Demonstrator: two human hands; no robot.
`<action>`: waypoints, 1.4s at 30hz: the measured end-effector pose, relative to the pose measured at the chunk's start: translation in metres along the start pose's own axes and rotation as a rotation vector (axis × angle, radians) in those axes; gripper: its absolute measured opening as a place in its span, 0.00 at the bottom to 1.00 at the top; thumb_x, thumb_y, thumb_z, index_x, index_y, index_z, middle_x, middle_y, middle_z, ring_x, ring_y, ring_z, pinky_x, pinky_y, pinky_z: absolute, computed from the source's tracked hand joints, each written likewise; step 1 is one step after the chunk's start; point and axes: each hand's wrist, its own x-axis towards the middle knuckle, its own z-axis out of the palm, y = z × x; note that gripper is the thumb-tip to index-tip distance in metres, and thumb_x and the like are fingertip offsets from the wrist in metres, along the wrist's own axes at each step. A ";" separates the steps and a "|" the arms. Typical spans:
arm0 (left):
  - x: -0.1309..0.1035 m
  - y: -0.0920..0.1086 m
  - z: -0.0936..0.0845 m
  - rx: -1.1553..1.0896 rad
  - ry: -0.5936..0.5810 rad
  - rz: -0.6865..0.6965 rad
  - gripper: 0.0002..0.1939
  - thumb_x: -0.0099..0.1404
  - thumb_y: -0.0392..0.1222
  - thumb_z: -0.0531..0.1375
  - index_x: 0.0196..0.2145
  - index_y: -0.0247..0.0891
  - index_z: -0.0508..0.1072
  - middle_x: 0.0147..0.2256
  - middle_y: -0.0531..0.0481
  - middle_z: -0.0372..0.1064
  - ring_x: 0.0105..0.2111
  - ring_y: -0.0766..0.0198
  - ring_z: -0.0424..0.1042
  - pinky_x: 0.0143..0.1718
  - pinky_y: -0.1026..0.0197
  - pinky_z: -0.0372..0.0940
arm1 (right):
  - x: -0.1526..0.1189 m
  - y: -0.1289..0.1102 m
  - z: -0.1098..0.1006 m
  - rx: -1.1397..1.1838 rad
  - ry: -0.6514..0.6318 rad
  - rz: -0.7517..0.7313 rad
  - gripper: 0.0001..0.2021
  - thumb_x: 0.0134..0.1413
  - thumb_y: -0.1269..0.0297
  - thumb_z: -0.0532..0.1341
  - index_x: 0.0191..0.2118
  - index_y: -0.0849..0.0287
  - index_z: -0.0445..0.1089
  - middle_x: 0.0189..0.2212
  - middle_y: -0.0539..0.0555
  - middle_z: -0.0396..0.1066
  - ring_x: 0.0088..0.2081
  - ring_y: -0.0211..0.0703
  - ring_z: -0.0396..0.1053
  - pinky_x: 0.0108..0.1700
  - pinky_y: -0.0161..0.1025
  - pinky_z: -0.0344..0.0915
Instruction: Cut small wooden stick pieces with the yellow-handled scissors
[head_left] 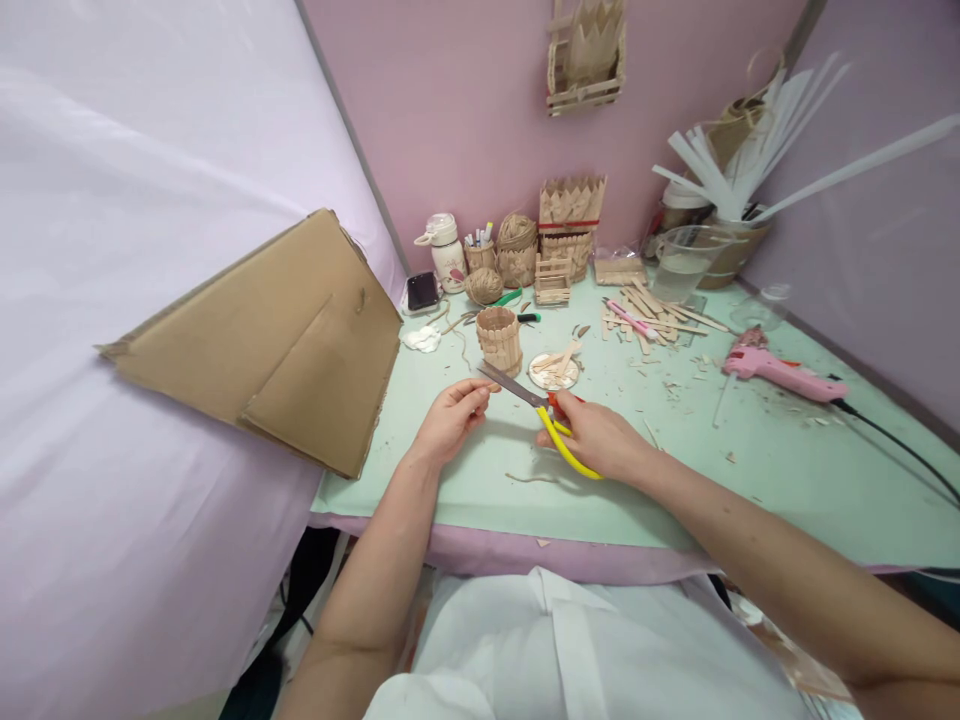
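Observation:
In my right hand (pixel 600 435) is a pair of scissors (pixel 570 450) with yellow and red handles. Its dark blades point up and left, slightly parted, with the tips close to my left fingertips. My left hand (pixel 456 415) is closed in a pinch; a tiny brownish bit shows at the fingertips, too small to name. Just beyond the blades stands a small round wooden-stick cup (pixel 501 345). Right of it, a small round white dish (pixel 553 370) holds wood scraps. A short piece of twine (pixel 531 478) lies on the table near me.
A pink glue gun (pixel 784 375) with a black cord lies at right. Wooden sticks (pixel 649 312) and a pink cutter (pixel 630 318) lie behind. Twine balls (pixel 484 286), a bottle (pixel 447 255) and a plastic cup (pixel 682 265) stand along the back. Cardboard (pixel 322 330) leans at left.

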 end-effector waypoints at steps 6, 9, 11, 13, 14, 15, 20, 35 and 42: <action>0.000 -0.001 0.002 -0.014 0.005 0.011 0.11 0.52 0.45 0.62 0.30 0.35 0.71 0.22 0.56 0.53 0.23 0.72 0.52 0.23 0.68 0.48 | -0.003 -0.004 0.000 -0.068 -0.015 0.012 0.20 0.51 0.44 0.53 0.40 0.55 0.58 0.34 0.55 0.71 0.32 0.47 0.68 0.26 0.36 0.49; 0.000 -0.001 0.003 -0.011 -0.001 0.025 0.09 0.53 0.44 0.61 0.28 0.35 0.70 0.22 0.56 0.52 0.22 0.73 0.50 0.23 0.67 0.47 | -0.004 -0.005 -0.001 -0.073 -0.020 0.007 0.21 0.51 0.43 0.53 0.41 0.55 0.58 0.35 0.56 0.71 0.33 0.47 0.69 0.26 0.36 0.50; 0.000 0.000 0.004 0.001 -0.005 0.026 0.09 0.53 0.44 0.61 0.29 0.35 0.70 0.22 0.56 0.52 0.22 0.73 0.49 0.23 0.67 0.47 | -0.004 -0.005 -0.001 -0.072 -0.021 0.002 0.21 0.51 0.42 0.53 0.40 0.55 0.58 0.35 0.56 0.71 0.33 0.48 0.69 0.26 0.36 0.50; -0.001 0.000 0.004 0.013 -0.006 0.024 0.10 0.53 0.44 0.61 0.30 0.35 0.70 0.22 0.56 0.52 0.22 0.73 0.49 0.23 0.67 0.47 | -0.004 -0.005 -0.001 -0.072 -0.027 -0.001 0.21 0.51 0.42 0.53 0.40 0.55 0.58 0.35 0.55 0.71 0.33 0.48 0.69 0.26 0.36 0.50; -0.001 0.000 0.004 0.017 -0.005 0.024 0.10 0.53 0.44 0.61 0.31 0.36 0.71 0.22 0.56 0.52 0.22 0.73 0.49 0.23 0.67 0.47 | -0.004 -0.005 -0.001 -0.072 -0.029 0.000 0.21 0.51 0.42 0.53 0.40 0.55 0.58 0.35 0.55 0.71 0.34 0.48 0.69 0.26 0.36 0.51; -0.001 0.000 0.004 0.020 -0.004 0.025 0.10 0.53 0.45 0.61 0.31 0.36 0.71 0.22 0.56 0.52 0.22 0.73 0.49 0.23 0.67 0.47 | -0.004 -0.005 -0.001 -0.072 -0.030 0.002 0.21 0.51 0.42 0.53 0.40 0.55 0.58 0.35 0.55 0.71 0.34 0.48 0.69 0.26 0.36 0.51; -0.002 0.000 0.005 0.016 -0.010 0.035 0.11 0.53 0.46 0.62 0.30 0.36 0.70 0.23 0.56 0.53 0.22 0.73 0.49 0.23 0.67 0.48 | -0.004 -0.005 0.000 -0.083 -0.033 0.006 0.20 0.52 0.42 0.53 0.39 0.55 0.58 0.34 0.55 0.71 0.32 0.47 0.69 0.26 0.36 0.50; -0.002 -0.002 0.001 -0.072 -0.091 0.026 0.11 0.54 0.45 0.63 0.28 0.34 0.69 0.22 0.56 0.51 0.22 0.74 0.49 0.23 0.67 0.47 | -0.005 0.000 0.000 -0.051 -0.042 -0.085 0.13 0.57 0.50 0.50 0.37 0.55 0.58 0.29 0.54 0.72 0.30 0.45 0.68 0.26 0.35 0.51; -0.003 0.001 0.001 -0.020 -0.086 -0.018 0.14 0.53 0.46 0.64 0.33 0.33 0.73 0.22 0.56 0.53 0.22 0.74 0.50 0.23 0.67 0.48 | -0.003 0.006 -0.006 -0.033 -0.068 -0.100 0.12 0.57 0.52 0.51 0.35 0.55 0.59 0.32 0.55 0.72 0.30 0.42 0.68 0.27 0.33 0.51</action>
